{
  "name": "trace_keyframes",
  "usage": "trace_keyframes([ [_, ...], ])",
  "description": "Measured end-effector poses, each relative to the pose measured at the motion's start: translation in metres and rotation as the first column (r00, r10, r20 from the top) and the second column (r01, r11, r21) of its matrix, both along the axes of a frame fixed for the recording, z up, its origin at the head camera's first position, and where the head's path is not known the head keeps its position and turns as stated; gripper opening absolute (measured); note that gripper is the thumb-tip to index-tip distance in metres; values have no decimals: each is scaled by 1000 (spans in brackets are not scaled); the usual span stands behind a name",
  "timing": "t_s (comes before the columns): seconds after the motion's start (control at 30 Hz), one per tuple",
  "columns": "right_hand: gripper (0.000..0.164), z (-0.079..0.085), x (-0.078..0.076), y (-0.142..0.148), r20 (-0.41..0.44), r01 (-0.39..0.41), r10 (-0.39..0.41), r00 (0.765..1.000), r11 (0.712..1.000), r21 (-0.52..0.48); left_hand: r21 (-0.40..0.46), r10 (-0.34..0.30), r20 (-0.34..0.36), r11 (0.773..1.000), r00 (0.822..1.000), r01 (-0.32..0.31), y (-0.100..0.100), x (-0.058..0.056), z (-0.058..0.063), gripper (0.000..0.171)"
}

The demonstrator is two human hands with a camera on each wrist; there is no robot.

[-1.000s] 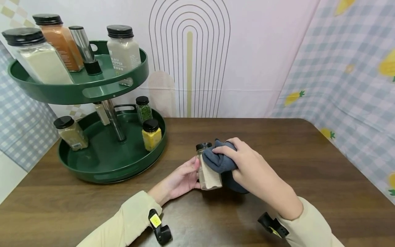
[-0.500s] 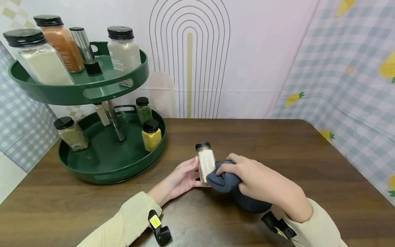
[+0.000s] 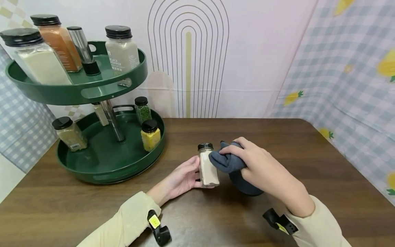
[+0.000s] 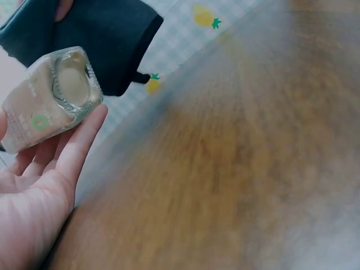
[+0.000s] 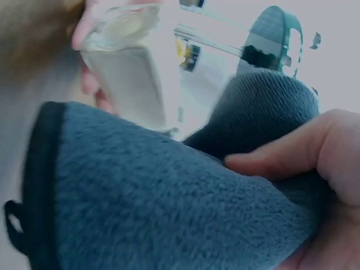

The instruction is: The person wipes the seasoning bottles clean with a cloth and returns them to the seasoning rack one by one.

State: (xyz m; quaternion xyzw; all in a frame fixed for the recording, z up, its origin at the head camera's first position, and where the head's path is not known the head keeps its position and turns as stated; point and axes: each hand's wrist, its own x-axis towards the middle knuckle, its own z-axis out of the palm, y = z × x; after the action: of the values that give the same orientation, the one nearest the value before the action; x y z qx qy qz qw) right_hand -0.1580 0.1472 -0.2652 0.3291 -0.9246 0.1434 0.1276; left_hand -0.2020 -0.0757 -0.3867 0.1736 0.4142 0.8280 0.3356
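Observation:
A clear spice jar (image 3: pixel 208 168) with a black lid and pale powder inside is held above the table by my left hand (image 3: pixel 180 176). Its thumb lies along the jar's side, and the fingers reach behind and under it; the left wrist view shows the jar's bottom (image 4: pixel 74 84). My right hand (image 3: pixel 260 168) grips a bunched blue-grey cloth (image 3: pixel 227 161) at the jar's right side, near its upper part. A loose part of the cloth (image 5: pixel 152 191) hangs below that hand, with a dark hem and a small loop. Whether cloth and jar touch is hard to tell.
On the left stands a two-tier green turntable rack (image 3: pixel 108 171). Its upper tray (image 3: pixel 77 92) holds large jars, among them a black pepper jar (image 3: pixel 121 55). Small jars, including a yellow one (image 3: pixel 150 135), sit on the lower tray. Patterned cloth sheets (image 3: pixel 345 85) rise behind the brown table (image 3: pixel 293 144).
My right hand moved the cloth down along the jar, then back up and slightly right. The jar tilts a little differently and remains in my left hand.

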Motion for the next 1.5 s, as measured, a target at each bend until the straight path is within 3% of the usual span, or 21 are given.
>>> trace_keyframes([
  [0.27,56,-15,-6,-12,38,39,-39,999,999,2,5,-34,-40,999,999,34,-1,1,-1,48],
  [0.47,52,-17,-3,-14,48,42,-44,998,999,32,20,-53,-44,998,998,54,-1,1,-3,39],
  [0.8,50,-14,2,-13,147,-102,83,986,987,121,13,-3,-8,1000,1000,3,0,0,-2,50],
  [0.97,49,-10,8,-11,241,-145,97,966,971,189,21,-11,19,1000,1000,10,-1,-1,-3,52],
  [1.1,52,-3,11,-7,376,-181,79,923,953,245,35,-28,24,999,999,28,-2,-1,-2,56],
  [1.17,54,1,11,-4,398,-187,81,914,954,234,37,-25,24,999,999,24,-2,0,-2,57],
  [1.23,55,4,11,0,356,-172,89,930,962,211,33,-13,22,999,1000,13,-2,0,-2,57],
  [1.37,53,5,8,2,164,-78,56,985,988,132,3,16,11,1000,1000,-16,-1,1,-2,57],
  [1.5,53,-2,3,-4,66,-7,3,998,999,54,-21,20,-12,1000,1000,-20,-1,2,-2,52],
])
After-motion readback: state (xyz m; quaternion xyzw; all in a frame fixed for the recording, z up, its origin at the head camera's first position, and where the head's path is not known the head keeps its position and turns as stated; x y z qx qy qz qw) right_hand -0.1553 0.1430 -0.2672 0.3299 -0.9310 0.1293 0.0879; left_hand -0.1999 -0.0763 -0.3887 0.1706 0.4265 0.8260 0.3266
